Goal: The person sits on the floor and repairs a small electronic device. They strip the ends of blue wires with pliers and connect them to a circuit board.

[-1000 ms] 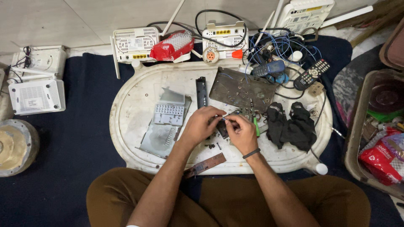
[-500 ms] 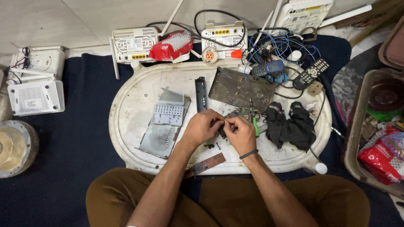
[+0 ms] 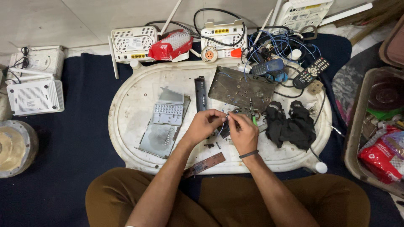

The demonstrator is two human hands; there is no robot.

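Both hands meet mid-tray, left hand (image 3: 205, 125) and right hand (image 3: 243, 133) pinched shut on a small dark part (image 3: 225, 128), black gloves (image 3: 290, 124) crowding right, bare white tray (image 3: 130, 109) left.

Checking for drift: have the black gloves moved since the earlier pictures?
No. The black gloves lie in the same spot on the white tray, just below the remote control.
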